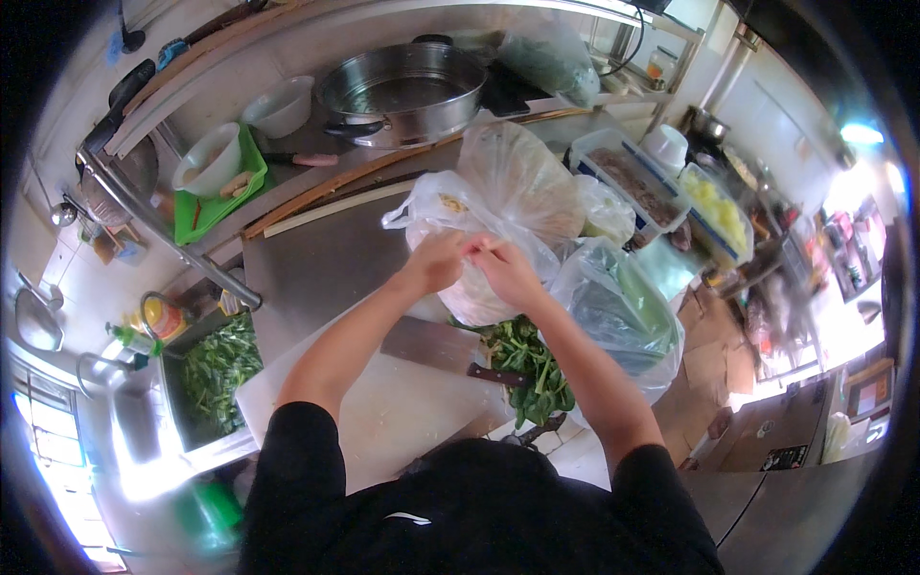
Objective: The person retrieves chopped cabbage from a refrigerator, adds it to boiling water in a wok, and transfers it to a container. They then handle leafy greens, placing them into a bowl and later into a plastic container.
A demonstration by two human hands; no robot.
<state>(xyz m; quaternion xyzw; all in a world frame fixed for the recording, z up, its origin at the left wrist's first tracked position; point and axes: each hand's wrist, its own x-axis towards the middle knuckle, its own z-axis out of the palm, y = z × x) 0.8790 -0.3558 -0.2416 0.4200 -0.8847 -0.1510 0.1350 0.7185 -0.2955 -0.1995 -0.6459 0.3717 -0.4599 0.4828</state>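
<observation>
My left hand (pixel 437 260) and my right hand (pixel 506 272) meet at the fingertips, pinching the gathered plastic of a white bag (pixel 474 291). Pale contents show through the bag. Behind it stands a larger translucent plastic bag (pixel 521 180). Below my hands, a cleaver with a wooden handle (pixel 496 374) lies at the edge of a white cutting board (pixel 374 410). Its handle rests against a bunch of leafy greens (pixel 535 359). To the right is a clear bag with long green vegetables (pixel 625 309).
A steel pot (pixel 402 93) stands behind, near white bowls (pixel 210 159) and a green tray (pixel 251 183). Plastic containers of food (pixel 632 180) line the right back. Cut greens fill the sink (pixel 219 374) at left; a metal rail (pixel 172 233) runs above it.
</observation>
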